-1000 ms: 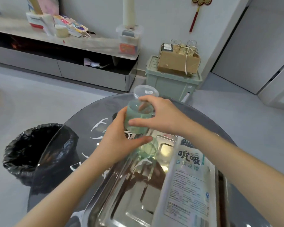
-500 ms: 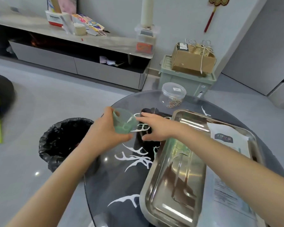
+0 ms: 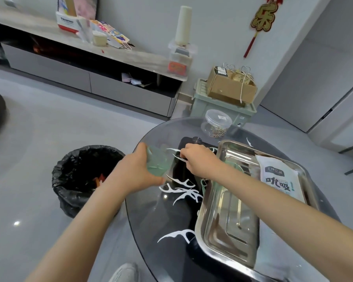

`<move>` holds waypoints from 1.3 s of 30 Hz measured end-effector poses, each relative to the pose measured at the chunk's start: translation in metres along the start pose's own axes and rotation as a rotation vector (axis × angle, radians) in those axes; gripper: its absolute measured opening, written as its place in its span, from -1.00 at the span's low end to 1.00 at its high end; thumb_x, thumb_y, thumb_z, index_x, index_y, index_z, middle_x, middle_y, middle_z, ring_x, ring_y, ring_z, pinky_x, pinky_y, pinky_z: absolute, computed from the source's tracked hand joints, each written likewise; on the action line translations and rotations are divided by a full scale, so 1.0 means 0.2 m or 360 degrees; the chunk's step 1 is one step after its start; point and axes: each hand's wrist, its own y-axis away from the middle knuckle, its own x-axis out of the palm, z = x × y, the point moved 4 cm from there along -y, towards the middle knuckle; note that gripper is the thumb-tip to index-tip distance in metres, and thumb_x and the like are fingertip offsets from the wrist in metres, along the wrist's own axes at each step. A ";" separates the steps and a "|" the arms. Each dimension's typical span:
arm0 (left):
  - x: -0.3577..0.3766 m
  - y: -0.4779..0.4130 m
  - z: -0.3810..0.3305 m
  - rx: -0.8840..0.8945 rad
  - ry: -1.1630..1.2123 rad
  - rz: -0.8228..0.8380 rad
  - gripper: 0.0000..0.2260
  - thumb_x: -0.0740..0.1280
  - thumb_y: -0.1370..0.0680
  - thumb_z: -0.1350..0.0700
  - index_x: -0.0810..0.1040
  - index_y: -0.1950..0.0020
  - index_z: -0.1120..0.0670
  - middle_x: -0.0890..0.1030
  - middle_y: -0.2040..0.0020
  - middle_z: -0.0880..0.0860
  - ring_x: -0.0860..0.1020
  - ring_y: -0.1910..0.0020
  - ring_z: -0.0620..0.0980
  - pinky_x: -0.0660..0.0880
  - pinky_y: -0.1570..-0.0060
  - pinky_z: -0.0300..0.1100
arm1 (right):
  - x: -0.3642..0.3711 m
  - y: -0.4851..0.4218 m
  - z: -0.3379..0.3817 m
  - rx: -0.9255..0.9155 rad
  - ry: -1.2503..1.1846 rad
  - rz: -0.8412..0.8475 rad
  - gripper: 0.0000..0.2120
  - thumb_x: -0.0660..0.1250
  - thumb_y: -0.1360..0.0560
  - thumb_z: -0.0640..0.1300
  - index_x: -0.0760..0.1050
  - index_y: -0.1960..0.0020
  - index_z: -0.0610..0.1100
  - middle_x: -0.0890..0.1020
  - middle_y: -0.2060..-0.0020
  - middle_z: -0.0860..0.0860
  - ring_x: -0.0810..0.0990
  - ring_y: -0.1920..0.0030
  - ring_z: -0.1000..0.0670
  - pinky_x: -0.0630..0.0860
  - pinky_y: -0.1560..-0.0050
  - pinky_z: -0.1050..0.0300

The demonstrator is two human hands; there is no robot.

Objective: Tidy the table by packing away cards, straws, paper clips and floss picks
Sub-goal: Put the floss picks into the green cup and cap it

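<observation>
Judging by the layout, it's partly done: paper clips (image 3: 217, 132) fill the jar (image 3: 216, 119) at the worktop's (image 3: 161, 216) twelve o'clock. The left hand (image 3: 137, 171) grips a green cup (image 3: 158, 162). The right hand (image 3: 200, 159) fingers (image 3: 183, 154) pinch one floss pick (image 3: 176, 157). More floss picks (image 3: 180, 193) lie loose at nine o'clock of the tray (image 3: 204, 212).

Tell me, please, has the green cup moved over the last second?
Yes. The green cup, in the left hand, went left, from over the tray to the table edge.
</observation>
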 end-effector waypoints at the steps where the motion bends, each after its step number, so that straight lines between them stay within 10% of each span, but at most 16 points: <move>1: 0.01 0.01 0.00 0.0012 -0.0020 -0.0005 -0.46 0.52 -0.34 0.00 0.29 -0.14 0.10 0.44 0.15 -0.04 0.44 0.16 0.02 0.35 0.19 -0.14 | -0.01 0.00 -0.01 0.0039 -0.0050 -0.0008 -0.78 0.16 -0.49 -0.32 0.51 -0.07 -0.22 0.53 -0.02 -0.12 0.52 -0.02 -0.18 0.47 0.05 -0.01; 10: 0.12 0.06 -0.03 0.0274 -0.0126 -0.0095 -0.45 0.49 -0.36 -0.04 0.30 -0.20 0.07 0.49 -0.07 0.00 0.47 -0.03 0.06 0.43 0.00 -0.10 | -0.21 0.20 -0.06 0.0493 -0.1253 -0.0560 -0.83 0.34 -0.44 -0.33 0.63 0.08 -0.12 0.67 0.21 -0.03 0.59 0.23 0.04 0.51 0.10 0.30; 14: 0.18 0.07 -0.11 0.0363 -0.0060 -0.0063 -0.40 0.53 -0.30 -0.10 0.31 -0.20 0.02 0.53 -0.11 -0.03 0.50 -0.09 0.03 0.44 -0.07 -0.09 | -0.40 0.38 0.02 0.0357 -0.1825 -0.0598 -0.77 0.31 -0.49 -0.38 0.60 0.00 -0.11 0.59 0.27 -0.03 0.68 0.25 0.02 0.63 0.08 0.12; 19: 0.23 0.10 -0.21 0.0423 0.0004 -0.0077 -0.43 0.53 -0.29 -0.13 0.30 -0.15 -0.08 0.52 0.01 -0.15 0.52 0.02 -0.06 0.45 0.05 -0.17 | -0.39 0.46 0.04 0.0488 -0.1610 -0.0768 -0.85 0.37 -0.44 -0.32 0.62 0.09 -0.11 0.63 0.31 -0.03 0.69 0.24 -0.01 0.62 0.04 -0.02; 26: 0.15 0.12 -0.18 0.0247 -0.0142 -0.0250 -0.44 0.50 -0.32 -0.16 0.31 -0.13 0.02 0.53 0.02 -0.04 0.51 0.00 0.05 0.46 0.05 -0.11 | -0.41 0.45 -0.02 0.0473 -0.1183 -0.0927 -0.87 0.34 -0.50 -0.21 0.68 0.07 -0.10 0.69 0.21 0.05 0.58 0.22 0.19 0.48 0.10 0.38; 32: 0.07 0.10 -0.07 0.0053 -0.0282 -0.0233 -0.44 0.49 -0.37 -0.04 0.29 -0.22 0.08 0.46 -0.14 0.04 0.47 -0.03 0.08 0.45 0.02 -0.08 | -0.08 0.23 -0.05 0.0273 -0.0450 0.0419 -0.49 0.34 -0.50 -0.16 0.33 -0.43 -0.10 0.43 -0.37 -0.07 0.37 -0.38 -0.09 0.32 -0.36 0.02; 37: 0.06 0.06 -0.04 0.0018 -0.0322 -0.0186 -0.42 0.49 -0.36 -0.02 0.28 -0.26 0.06 0.41 -0.16 0.07 0.45 -0.09 0.11 0.43 0.03 -0.09 | -0.01 0.14 0.04 0.0049 -0.0023 0.0255 -0.95 0.24 -0.48 -0.32 0.47 0.11 -0.22 0.54 0.02 -0.16 0.52 -0.12 -0.21 0.45 0.01 0.04; 39: 0.07 0.05 -0.03 0.0004 -0.0325 -0.0155 -0.41 0.50 -0.36 -0.01 0.28 -0.26 0.05 0.41 -0.16 0.07 0.45 -0.10 0.12 0.43 0.03 -0.09 | -0.02 0.14 0.09 -0.0011 0.0140 0.0180 -0.85 0.17 -0.44 -0.42 0.47 0.10 -0.26 0.52 0.03 -0.20 0.51 -0.05 -0.21 0.37 0.12 0.05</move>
